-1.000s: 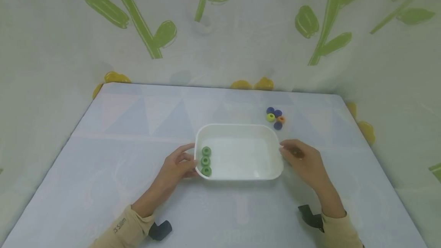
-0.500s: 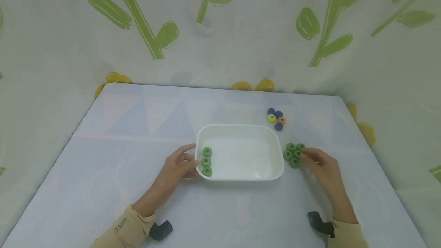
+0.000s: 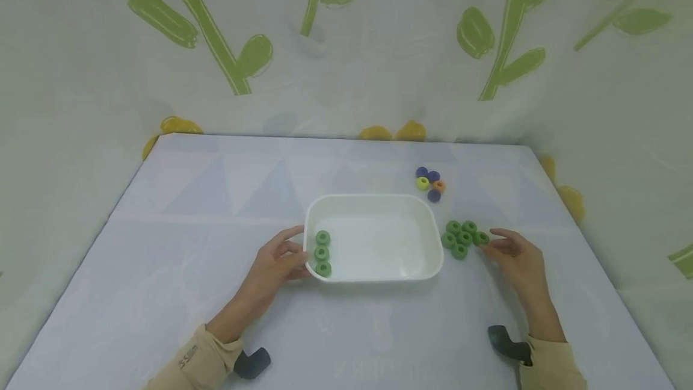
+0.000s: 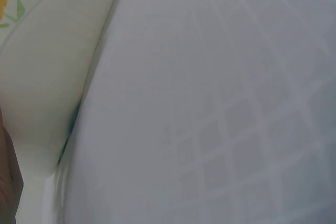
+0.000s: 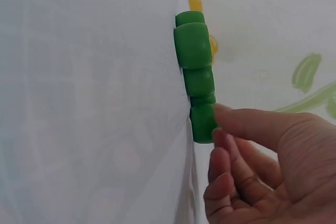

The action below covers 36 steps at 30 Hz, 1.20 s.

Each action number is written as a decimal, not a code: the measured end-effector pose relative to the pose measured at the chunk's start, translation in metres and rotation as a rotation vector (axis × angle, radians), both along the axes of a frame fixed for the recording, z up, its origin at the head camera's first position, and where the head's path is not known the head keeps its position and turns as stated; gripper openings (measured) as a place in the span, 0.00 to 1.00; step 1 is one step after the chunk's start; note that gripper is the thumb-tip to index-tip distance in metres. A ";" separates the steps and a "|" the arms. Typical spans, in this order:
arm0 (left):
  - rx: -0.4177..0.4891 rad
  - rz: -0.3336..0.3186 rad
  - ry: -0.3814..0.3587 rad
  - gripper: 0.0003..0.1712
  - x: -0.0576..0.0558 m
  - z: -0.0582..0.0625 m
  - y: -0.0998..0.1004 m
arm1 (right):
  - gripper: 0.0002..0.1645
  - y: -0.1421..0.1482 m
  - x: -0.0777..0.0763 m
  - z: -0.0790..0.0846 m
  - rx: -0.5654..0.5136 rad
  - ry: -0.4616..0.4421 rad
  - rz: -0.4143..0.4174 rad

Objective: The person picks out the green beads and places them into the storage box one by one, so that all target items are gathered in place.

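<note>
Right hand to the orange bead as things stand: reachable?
Probably yes. The orange bead sits at the right edge of its group, uncovered, with open tabletop to its right. The green beads lie near the direct line, so the right hand may need to lift over them.

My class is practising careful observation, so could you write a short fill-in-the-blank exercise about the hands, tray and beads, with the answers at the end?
1. The left hand holds a tray whose colour is ____.
2. The green beads lined up inside the tray number ____.
3. The right hand touches a bead whose colour is ____.
4. The orange bead lies on the table, ____ the tray.

Missing words: white; three; green; outside.
</note>
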<state>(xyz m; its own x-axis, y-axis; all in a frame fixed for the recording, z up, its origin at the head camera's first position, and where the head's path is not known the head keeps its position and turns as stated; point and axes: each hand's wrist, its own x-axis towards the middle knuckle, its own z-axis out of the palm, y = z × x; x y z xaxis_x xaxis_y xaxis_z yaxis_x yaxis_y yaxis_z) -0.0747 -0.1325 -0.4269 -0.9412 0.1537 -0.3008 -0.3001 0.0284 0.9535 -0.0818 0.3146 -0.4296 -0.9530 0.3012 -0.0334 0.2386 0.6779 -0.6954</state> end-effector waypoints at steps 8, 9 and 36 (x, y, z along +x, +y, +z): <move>-0.007 0.011 0.002 0.35 0.001 -0.004 -0.002 | 0.33 0.000 -0.006 -0.001 0.059 -0.042 0.029; -0.007 0.012 0.003 0.35 0.001 -0.005 -0.002 | 0.33 0.000 -0.007 -0.001 0.071 -0.045 0.035; -0.013 0.002 0.000 0.34 -0.001 -0.004 -0.001 | 0.32 -0.003 -0.004 0.000 0.115 -0.035 -0.056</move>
